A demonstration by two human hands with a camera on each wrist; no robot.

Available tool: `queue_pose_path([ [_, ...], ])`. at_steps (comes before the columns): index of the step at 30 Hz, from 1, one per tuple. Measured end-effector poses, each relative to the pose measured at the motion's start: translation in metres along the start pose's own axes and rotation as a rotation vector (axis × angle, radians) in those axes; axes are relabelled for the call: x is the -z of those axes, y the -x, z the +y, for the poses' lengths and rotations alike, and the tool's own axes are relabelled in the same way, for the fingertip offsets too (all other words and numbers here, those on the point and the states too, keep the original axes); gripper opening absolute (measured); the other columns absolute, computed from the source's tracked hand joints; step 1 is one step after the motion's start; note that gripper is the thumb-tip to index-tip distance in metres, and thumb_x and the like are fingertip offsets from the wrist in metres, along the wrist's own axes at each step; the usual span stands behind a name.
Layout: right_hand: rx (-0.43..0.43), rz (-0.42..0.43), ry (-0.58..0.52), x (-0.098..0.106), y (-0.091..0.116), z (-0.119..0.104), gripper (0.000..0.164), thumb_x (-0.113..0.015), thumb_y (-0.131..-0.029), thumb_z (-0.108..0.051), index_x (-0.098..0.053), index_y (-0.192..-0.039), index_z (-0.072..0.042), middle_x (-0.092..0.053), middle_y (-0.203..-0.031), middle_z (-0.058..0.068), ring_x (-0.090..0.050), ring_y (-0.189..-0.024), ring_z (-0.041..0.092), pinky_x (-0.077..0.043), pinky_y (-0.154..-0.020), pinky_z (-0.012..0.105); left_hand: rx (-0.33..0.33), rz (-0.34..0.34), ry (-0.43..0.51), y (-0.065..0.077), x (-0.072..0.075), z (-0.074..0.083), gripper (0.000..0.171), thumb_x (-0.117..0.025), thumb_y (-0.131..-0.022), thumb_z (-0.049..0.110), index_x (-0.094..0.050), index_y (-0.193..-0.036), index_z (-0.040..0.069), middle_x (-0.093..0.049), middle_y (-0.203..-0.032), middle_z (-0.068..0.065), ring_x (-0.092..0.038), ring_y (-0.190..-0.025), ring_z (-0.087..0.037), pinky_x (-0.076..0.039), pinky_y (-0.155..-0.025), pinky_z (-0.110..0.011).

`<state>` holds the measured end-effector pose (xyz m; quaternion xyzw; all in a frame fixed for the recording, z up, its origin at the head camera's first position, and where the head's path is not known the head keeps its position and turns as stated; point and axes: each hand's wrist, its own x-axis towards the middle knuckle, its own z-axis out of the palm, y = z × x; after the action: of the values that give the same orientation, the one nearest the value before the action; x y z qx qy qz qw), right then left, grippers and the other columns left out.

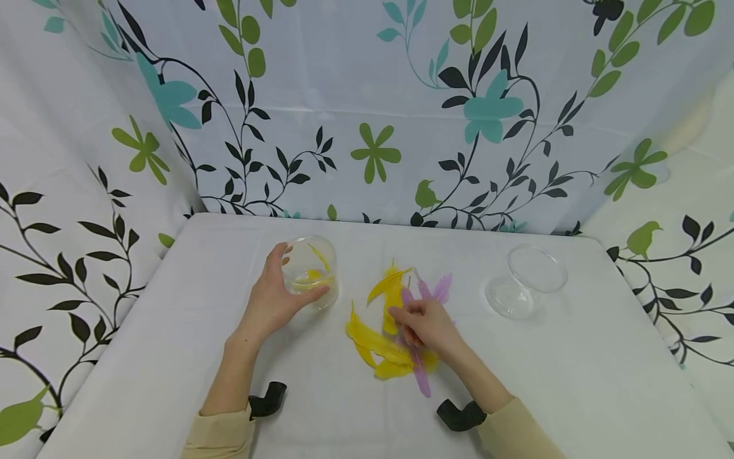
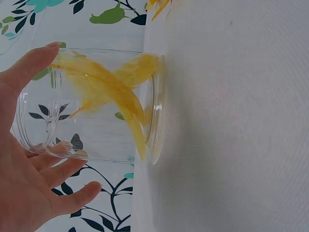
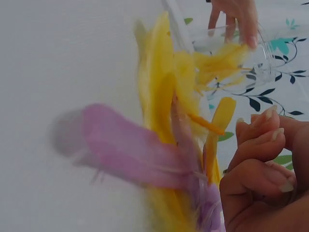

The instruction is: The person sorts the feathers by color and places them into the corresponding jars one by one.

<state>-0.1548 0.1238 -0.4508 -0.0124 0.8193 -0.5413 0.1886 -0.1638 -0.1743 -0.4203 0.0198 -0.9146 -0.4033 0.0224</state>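
Observation:
My left hand (image 1: 274, 296) grips a clear jar (image 1: 334, 261) from its left side, the thumb along the near wall. Yellow feathers (image 2: 108, 84) lie inside the jar, crossing each other in the left wrist view. Over a loose pile of yellow feathers (image 1: 367, 341) and purple feathers (image 1: 421, 377) on the table, my right hand (image 1: 430, 326) has its fingers curled. Seen close in the right wrist view, a blurred purple feather (image 3: 120, 145) stretches out beside the fingers (image 3: 256, 145). Whether the fingertips pinch a feather cannot be told.
A second clear cup (image 1: 510, 298) stands toward the right of the white table (image 1: 573, 370). Patterned cloth (image 1: 321, 70) with leaves and flowers hangs behind the table and at both sides. A black strap piece (image 1: 267, 399) shows at each wrist.

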Motion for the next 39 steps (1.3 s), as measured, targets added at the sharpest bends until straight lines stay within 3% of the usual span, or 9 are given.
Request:
queue_pose_path([
  [11, 0.009, -0.019, 0.004, 0.004, 0.006, 0.013, 0.039, -0.068, -0.094, -0.04, -0.069, -0.08, -0.003, -0.053, -0.052, 0.003, -0.042, -0.041, 0.014, -0.032, -0.039, 0.02, 0.006, 0.001, -0.003, 0.0, 0.0, 0.0, 0.114, -0.078, -0.076, 0.061, -0.011, -0.158, 0.019, -0.029, -0.162, -0.007, -0.038, -0.142, -0.038, -0.038, -0.108, -0.064],
  [18, 0.021, -0.06, 0.028, 0.004, 0.009, 0.016, 0.048, -0.068, -0.094, -0.04, -0.065, -0.068, 0.0, -0.051, -0.047, 0.001, -0.043, -0.038, 0.013, -0.032, -0.037, 0.021, 0.01, 0.0, -0.007, 0.0, 0.0, 0.0, 0.114, -0.078, -0.076, 0.062, -0.01, -0.158, 0.019, -0.029, -0.162, -0.008, -0.037, -0.143, -0.038, -0.037, -0.109, -0.064],
  [25, 0.009, -0.125, -0.048, -0.002, 0.009, 0.019, 0.051, -0.068, -0.093, -0.044, -0.068, -0.071, 0.002, -0.053, -0.045, 0.002, -0.043, -0.033, 0.011, -0.029, -0.034, 0.02, 0.019, -0.004, -0.01, 0.0, 0.001, -0.001, 0.116, -0.076, -0.075, 0.066, -0.009, -0.159, 0.021, -0.03, -0.162, -0.008, -0.037, -0.142, -0.039, -0.035, -0.11, -0.064],
  [39, 0.006, -0.091, -0.16, -0.001, 0.007, 0.02, 0.037, -0.071, -0.093, -0.03, -0.071, -0.083, 0.005, -0.055, -0.049, 0.003, -0.043, -0.035, 0.012, -0.03, -0.035, 0.02, 0.012, -0.005, -0.012, -0.001, -0.001, -0.001, 0.116, -0.075, -0.076, 0.067, -0.009, -0.159, 0.02, -0.029, -0.162, -0.007, -0.038, -0.142, -0.039, -0.037, -0.109, -0.065],
])
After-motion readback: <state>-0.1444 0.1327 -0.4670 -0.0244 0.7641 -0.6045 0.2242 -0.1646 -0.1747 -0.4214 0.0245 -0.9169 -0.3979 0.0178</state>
